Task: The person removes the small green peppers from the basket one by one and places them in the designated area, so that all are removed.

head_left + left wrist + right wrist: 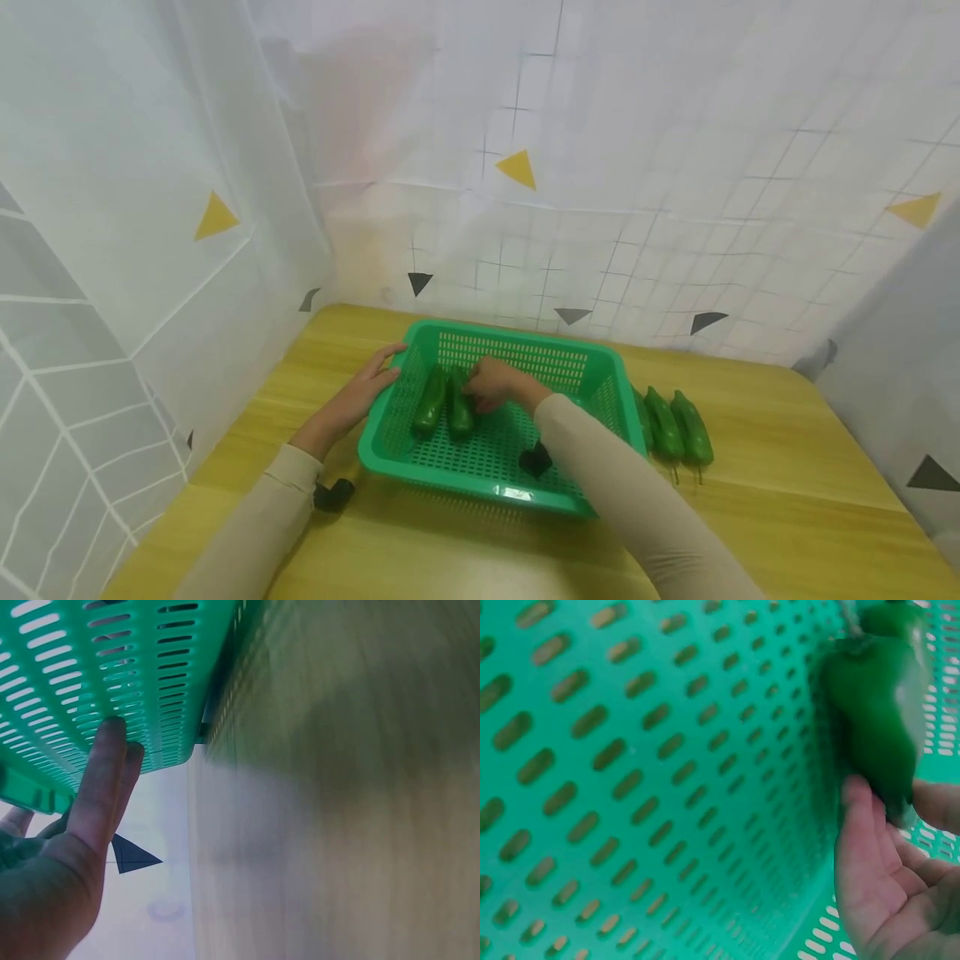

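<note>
A green plastic basket (420, 475) with slotted walls stands on the table. Inside it, toward the left, two long green peppers lie side by side. My right hand (495, 385) reaches in and grips the far end of the right-hand pepper (461, 421); the right wrist view has its tapered end between fingers and thumb, the pepper (881, 712) right above the basket floor. To its left is the other pepper (429, 408). My left hand (356, 404) rests at the basket's left rim. In the left wrist view, straight fingers (101, 780) lie against the outer wall.
Three more green peppers (693, 429) lie in a row on the wooden table (795, 467), right beside the basket's right wall. A white patterned sheet (645, 167) hangs behind the table and along its sides. Small black devices (333, 496) are worn at both wrists.
</note>
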Available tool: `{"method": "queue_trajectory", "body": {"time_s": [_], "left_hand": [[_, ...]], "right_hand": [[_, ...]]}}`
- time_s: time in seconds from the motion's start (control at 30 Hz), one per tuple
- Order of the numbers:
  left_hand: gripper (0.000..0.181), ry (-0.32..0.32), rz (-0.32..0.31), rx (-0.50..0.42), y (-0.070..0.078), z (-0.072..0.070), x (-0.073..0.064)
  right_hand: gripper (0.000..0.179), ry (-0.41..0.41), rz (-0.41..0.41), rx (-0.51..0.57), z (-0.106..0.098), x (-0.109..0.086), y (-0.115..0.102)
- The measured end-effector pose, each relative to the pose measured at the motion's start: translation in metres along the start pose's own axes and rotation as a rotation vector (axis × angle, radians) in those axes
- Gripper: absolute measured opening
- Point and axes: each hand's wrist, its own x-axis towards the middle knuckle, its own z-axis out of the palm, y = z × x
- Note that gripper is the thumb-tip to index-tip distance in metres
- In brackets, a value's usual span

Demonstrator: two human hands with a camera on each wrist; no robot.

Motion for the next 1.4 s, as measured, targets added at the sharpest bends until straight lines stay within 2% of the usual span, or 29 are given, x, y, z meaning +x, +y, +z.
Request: {"method": "queue_trajectory", "body": {"time_s": [0.17,0.4,0.67,0.8,1.0,1.17,1.4], "left_hand": [[0.052,-0.004,0.014,0.002,0.0,0.001,0.002],[0.052,-0.018,0.014,-0.038,0.0,0.0,0.0],[0.051,-0.002,-0.002,-0.003,0.0,0.001,0.001],[0.051,-0.005,-0.002,0.005,-0.001,0.002,0.003],[0.052,-0.011,-0.002,-0.008,0.003,0.002,0.004],[0.053,-0.01,0.023,0.006,0.004,0.0,0.005],[0.051,-0.013,0.017,-0.018,-0.001,0.001,0.008]], "right_hand": [[0.032,0.009,0.001,0.024,-0.008,-0.001,0.003],[0.032,0.022,-0.033,-0.019,-0.012,-0.01,0.0],[0.031,0.027,-0.067,0.016,-0.023,-0.017,0.003],[0.028,0.051,-0.07,0.012,-0.032,-0.021,0.012],[0.041,0.061,-0.057,0.025,-0.048,-0.033,0.015],[0.045,0.061,-0.051,0.032,-0.062,-0.043,0.015],[0.044,0.097,-0.073,0.119,-0.084,-0.056,0.028]]}}
